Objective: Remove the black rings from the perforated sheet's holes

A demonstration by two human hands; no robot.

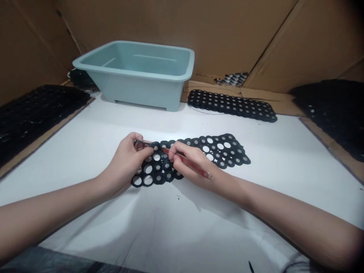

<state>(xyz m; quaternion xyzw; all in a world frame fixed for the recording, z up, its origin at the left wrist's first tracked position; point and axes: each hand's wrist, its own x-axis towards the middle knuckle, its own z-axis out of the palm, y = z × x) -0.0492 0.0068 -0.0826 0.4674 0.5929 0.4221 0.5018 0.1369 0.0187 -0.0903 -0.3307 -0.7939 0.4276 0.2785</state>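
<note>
A black sheet of joined rings (227,153) lies across the middle of the white table, some rings showing plain white openings and others smaller grey centres. My left hand (127,157) pinches the sheet's left end between thumb and fingers, lifting that end slightly. In my right hand (190,159) is a slim red pen-like tool (193,167), gripped like a pencil. Its tip points left and meets the sheet near the upper row, close to my left thumb. The right hand covers the middle of the sheet, and the exact contact of the tip is too small to make out.
A pale blue plastic tub (142,76) stands at the back. Right of it lies a stack of similar black ring sheets (231,105). Dark piles sit at the far left (40,113) and far right (332,113). Cardboard walls (227,38) enclose the white table (99,235).
</note>
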